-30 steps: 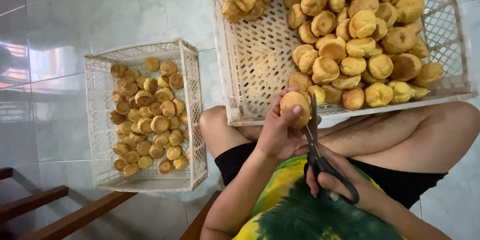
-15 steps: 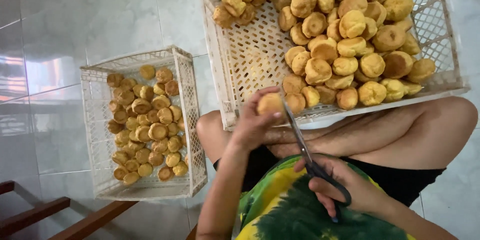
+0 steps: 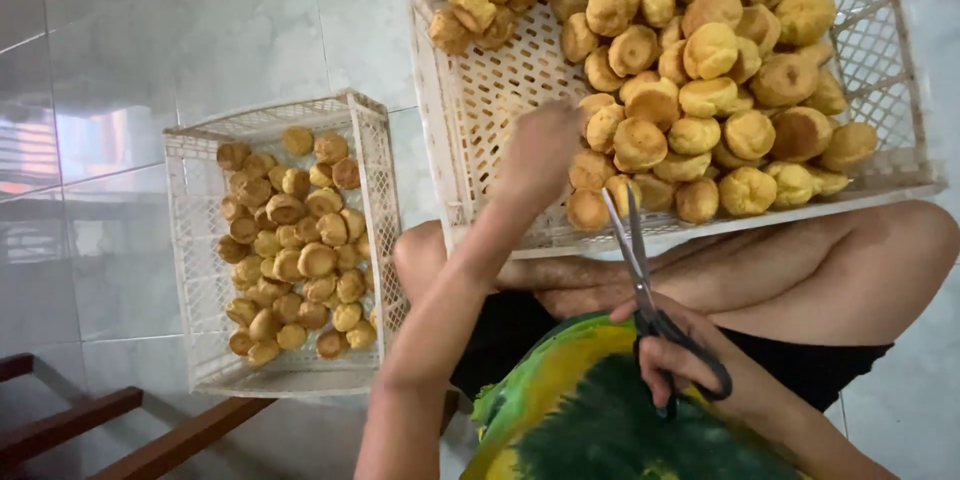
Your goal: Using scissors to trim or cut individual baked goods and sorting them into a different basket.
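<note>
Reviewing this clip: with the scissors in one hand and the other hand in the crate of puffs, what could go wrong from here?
1. The scissors in the right hand point blades-up toward the left hand, which reaches into the big crate; a nick seems possible.
2. That crate rests on the person's legs, its near edge heaped with puffs; a leg shift could tip some out.
3. The small crate sits close beside the knee and could get bumped.

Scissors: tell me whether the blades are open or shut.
Shut: the scissors, held in the right hand, show both blades together as one narrow strip.
</note>
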